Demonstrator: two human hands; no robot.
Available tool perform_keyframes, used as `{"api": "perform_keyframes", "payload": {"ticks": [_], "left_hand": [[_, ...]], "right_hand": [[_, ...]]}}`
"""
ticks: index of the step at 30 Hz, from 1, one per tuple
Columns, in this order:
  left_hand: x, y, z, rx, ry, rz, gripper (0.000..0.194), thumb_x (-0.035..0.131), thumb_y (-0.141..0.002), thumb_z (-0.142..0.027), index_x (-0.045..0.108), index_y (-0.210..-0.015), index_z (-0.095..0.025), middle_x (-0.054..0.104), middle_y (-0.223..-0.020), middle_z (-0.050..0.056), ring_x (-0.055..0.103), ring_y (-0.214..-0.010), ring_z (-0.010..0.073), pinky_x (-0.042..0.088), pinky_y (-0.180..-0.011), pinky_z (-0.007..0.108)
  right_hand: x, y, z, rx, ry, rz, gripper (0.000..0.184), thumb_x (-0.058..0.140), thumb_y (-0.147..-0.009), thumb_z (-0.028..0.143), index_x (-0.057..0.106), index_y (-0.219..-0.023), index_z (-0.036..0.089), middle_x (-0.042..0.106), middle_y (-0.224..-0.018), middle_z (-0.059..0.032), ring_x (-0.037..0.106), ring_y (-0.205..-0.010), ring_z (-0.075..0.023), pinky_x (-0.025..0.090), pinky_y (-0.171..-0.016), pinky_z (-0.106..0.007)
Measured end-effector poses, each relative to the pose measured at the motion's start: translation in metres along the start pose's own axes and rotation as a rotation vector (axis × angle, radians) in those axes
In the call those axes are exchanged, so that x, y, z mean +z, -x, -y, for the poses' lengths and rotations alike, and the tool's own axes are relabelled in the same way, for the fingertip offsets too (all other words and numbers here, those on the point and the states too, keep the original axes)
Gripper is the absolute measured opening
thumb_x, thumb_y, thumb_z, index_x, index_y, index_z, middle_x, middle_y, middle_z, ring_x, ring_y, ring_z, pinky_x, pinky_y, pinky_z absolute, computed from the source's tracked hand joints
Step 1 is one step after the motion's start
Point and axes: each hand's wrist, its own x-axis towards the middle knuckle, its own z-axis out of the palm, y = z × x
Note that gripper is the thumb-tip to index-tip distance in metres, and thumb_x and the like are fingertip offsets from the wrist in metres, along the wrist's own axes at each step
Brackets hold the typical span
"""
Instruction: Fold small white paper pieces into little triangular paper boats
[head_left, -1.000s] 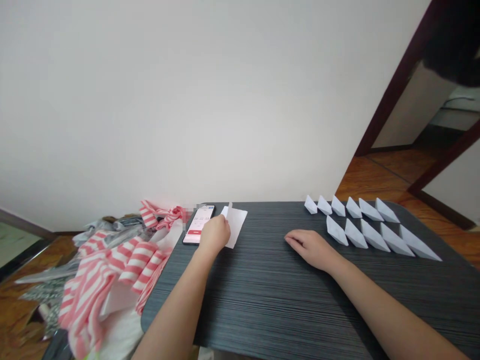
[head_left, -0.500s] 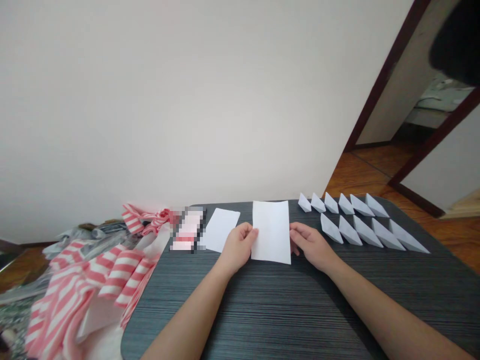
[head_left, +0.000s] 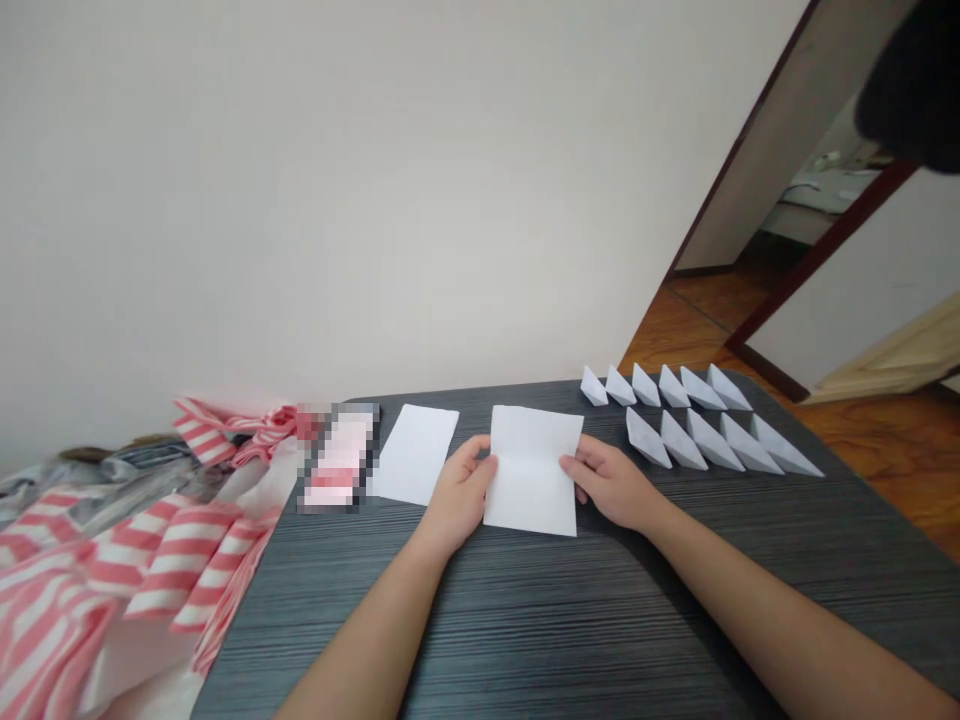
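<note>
A white sheet of paper (head_left: 533, 480) is held up over the dark table, with a faint crease across its middle. My left hand (head_left: 459, 495) pinches its left edge, thumb in front and fingers behind. On the opposite edge my right hand (head_left: 611, 482) grips the same sheet, its thumb on the front face. Left of my left hand lies a stack of white paper (head_left: 416, 452). Beyond my right hand stand folded white paper pieces with pointed ends, in a front row (head_left: 716, 441) and a back row (head_left: 660, 385).
The dark wood-grain table (head_left: 525, 630) meets a pale wall (head_left: 420, 200). A pixelated phone-like object (head_left: 339, 457) lies at its left. Red-and-white striped cloth (head_left: 180, 545) is heaped beside the table. A doorway and wooden floor (head_left: 675, 325) show at right.
The sheet now tilts, its upper part leaning back and its crease showing. Both hands still grip its edges. The view has turned slightly, shifting the table's objects leftward.
</note>
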Motion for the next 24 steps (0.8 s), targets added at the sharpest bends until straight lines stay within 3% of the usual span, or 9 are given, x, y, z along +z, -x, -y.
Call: {"api": "perform_keyframes", "payload": {"ticks": [5,8,14,19,22,24], "left_hand": [[-0.0019,0.0008,-0.0039,0.037,-0.045,-0.111,0.020,0.050,-0.082,-0.034,0.057,-0.092,-0.019,0.056,-0.067,-0.002,0.047,-0.053,0.0089,0.032,-0.046,0.018],[-0.0011,0.0015,-0.0061,0.030,-0.041,-0.156,0.031,0.043,-0.084,-0.044,0.057,-0.098,-0.020,0.053,-0.064,-0.002,0.046,-0.052,0.0097,0.032,-0.046,0.019],[-0.0018,0.0016,-0.0038,-0.010,-0.089,-0.010,0.039,0.058,-0.077,-0.038,0.046,-0.110,-0.020,0.055,-0.062,-0.003,0.049,-0.048,0.0089,0.034,-0.045,0.018],[-0.0033,-0.0006,0.0012,0.022,-0.056,-0.038,0.033,0.056,-0.079,-0.034,0.043,-0.107,-0.020,0.057,-0.062,-0.004,0.052,-0.049,0.0091,0.037,-0.046,0.018],[-0.0032,-0.0010,0.0016,0.050,-0.037,-0.049,0.032,0.055,-0.080,-0.033,0.043,-0.106,-0.020,0.056,-0.061,-0.004,0.052,-0.049,0.0095,0.037,-0.046,0.018],[-0.0032,-0.0008,0.0015,0.052,-0.032,-0.048,0.032,0.055,-0.080,-0.033,0.042,-0.106,-0.020,0.056,-0.062,-0.004,0.052,-0.049,0.0093,0.037,-0.046,0.018]], "right_hand": [[-0.0027,0.0017,0.0021,-0.098,0.074,0.040,0.029,0.042,-0.088,0.026,0.063,-0.108,0.022,0.060,-0.077,-0.0031,0.051,-0.054,-0.0112,0.044,-0.050,-0.024],[-0.0051,0.0012,0.0022,-0.182,0.172,0.053,0.033,0.040,-0.088,0.023,0.066,-0.107,0.026,0.061,-0.086,-0.0043,0.053,-0.061,-0.0124,0.046,-0.055,-0.026],[-0.0076,0.0004,0.0018,-0.287,0.302,0.059,0.034,0.038,-0.090,0.022,0.067,-0.108,0.027,0.061,-0.090,-0.0051,0.057,-0.075,-0.0160,0.046,-0.067,-0.030],[-0.0045,0.0025,-0.0017,-0.104,0.049,-0.066,0.043,0.035,-0.092,0.038,0.046,-0.131,0.024,0.064,-0.085,-0.0066,0.058,-0.065,-0.0168,0.048,-0.057,-0.030],[-0.0024,0.0024,-0.0051,-0.022,-0.093,-0.025,0.050,0.032,-0.092,0.047,0.042,-0.131,0.017,0.063,-0.079,-0.0066,0.057,-0.056,-0.0153,0.047,-0.049,-0.028],[-0.0011,0.0015,-0.0060,0.019,-0.059,0.018,0.048,0.042,-0.088,0.045,0.045,-0.127,0.017,0.062,-0.078,-0.0045,0.055,-0.050,-0.0128,0.046,-0.046,-0.026]]}}
